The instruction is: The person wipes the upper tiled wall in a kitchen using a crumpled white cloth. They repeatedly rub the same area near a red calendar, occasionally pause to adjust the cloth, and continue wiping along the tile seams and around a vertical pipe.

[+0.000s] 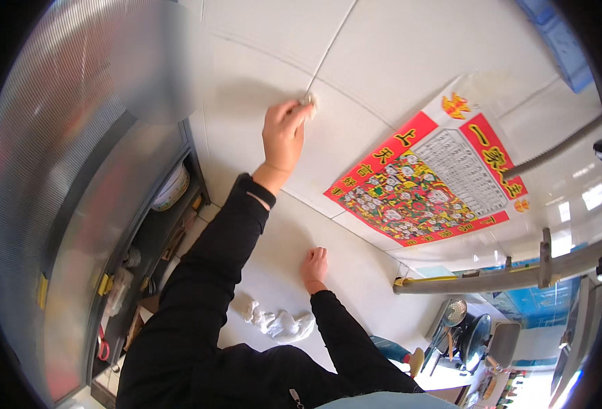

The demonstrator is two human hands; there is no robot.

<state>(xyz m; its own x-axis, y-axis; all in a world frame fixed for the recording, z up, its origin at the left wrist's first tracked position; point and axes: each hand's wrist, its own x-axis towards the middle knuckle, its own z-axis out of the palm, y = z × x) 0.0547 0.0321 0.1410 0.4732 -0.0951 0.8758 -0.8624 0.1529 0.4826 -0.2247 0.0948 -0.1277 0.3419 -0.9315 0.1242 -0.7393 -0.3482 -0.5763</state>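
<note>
My left hand [283,135] is raised to the white tiled wall [260,66]. Its fingers pinch a small crumpled whitish cloth [310,105] against the tiles, at a grout joint. Lower down, my right hand [315,266] rests on the pale countertop [280,250] with its fingers curled in. Nothing shows in that hand, though its palm side is hidden. Near my body lies a crumpled white plastic bag [288,326] on the countertop. Both arms wear black sleeves.
A red printed poster [423,179] with writing hangs on the wall. At left stands a cabinet with translucent doors [75,204] and a bowl [173,189] inside. A metal pipe [449,286] crosses at right, above a skimmer [454,312] and a wok [476,340].
</note>
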